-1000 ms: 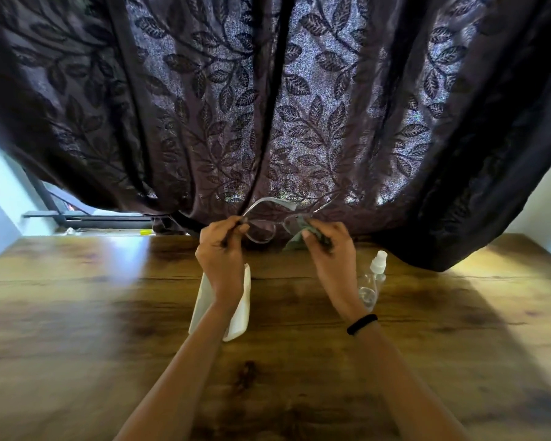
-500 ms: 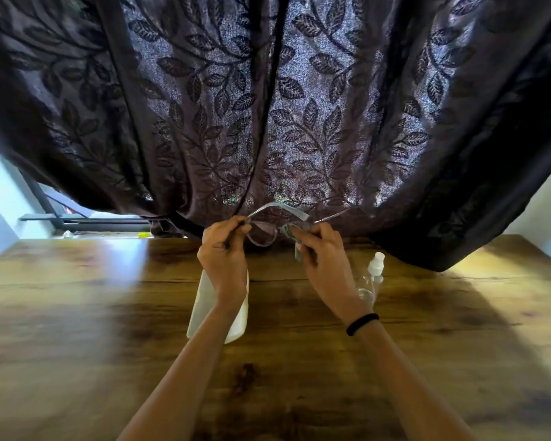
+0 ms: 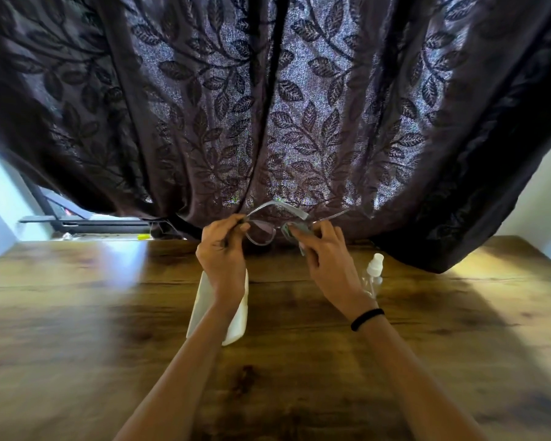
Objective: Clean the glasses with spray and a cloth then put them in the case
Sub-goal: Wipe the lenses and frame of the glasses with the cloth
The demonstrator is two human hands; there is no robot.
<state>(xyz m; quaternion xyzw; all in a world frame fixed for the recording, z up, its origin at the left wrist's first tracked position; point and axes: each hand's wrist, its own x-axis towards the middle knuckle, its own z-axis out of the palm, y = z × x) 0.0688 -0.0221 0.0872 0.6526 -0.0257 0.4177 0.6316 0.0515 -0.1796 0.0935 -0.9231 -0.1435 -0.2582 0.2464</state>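
I hold a pair of clear-framed glasses (image 3: 263,232) up above the far part of the wooden table (image 3: 109,345). My left hand (image 3: 221,253) pinches the left end of the frame. My right hand (image 3: 326,254) pinches a grey-green cloth (image 3: 295,230) around the right lens, which the cloth hides. The temples point away from me toward the curtain. A white glasses case (image 3: 236,319) lies on the table under my left wrist, partly hidden by it. A small clear spray bottle (image 3: 373,276) with a white nozzle stands on the table just right of my right hand.
A dark leaf-patterned curtain (image 3: 268,106) hangs close behind the hands and drapes onto the table's far right. A window ledge with a small yellow item (image 3: 143,237) shows at the far left. A black band (image 3: 367,319) circles my right wrist.
My right hand's fingers have shifted over the cloth on the right lens, and the loose cloth end that hung below is now bunched in the fingers. My left hand keeps its hold.
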